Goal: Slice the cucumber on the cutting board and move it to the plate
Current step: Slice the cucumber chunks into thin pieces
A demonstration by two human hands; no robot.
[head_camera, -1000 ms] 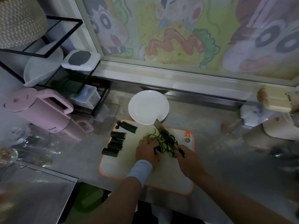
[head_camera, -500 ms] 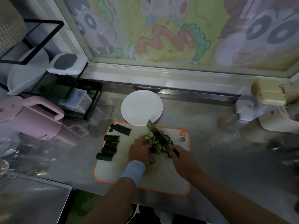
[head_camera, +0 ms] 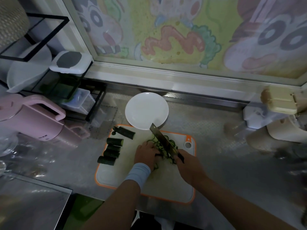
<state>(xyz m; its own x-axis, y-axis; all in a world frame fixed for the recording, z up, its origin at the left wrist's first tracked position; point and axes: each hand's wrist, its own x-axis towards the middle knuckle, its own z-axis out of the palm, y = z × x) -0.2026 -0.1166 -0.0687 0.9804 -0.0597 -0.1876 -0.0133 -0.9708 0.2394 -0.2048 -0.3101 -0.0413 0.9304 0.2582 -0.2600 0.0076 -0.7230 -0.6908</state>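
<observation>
Slicing is partway through, we judge: thin cucumber slices (head_camera: 172, 140) lie heaped in the middle of the cutting board (head_camera: 166, 188), while several uncut chunks (head_camera: 114, 141) sit in a row on its left side. Our right hand (head_camera: 187, 165) grips the handle of the knife (head_camera: 162, 137), its blade angled across the heap toward the plate (head_camera: 146, 110). The plate overlaps the board's far edge and has no slice on it yet. Our left hand (head_camera: 146, 154) curls its fingers over a cucumber piece (head_camera: 157, 154) beside the blade. Left to do: the chunks, then the transfer. Dim light blurs the slices, and our fingers hide most of the held piece.
</observation>
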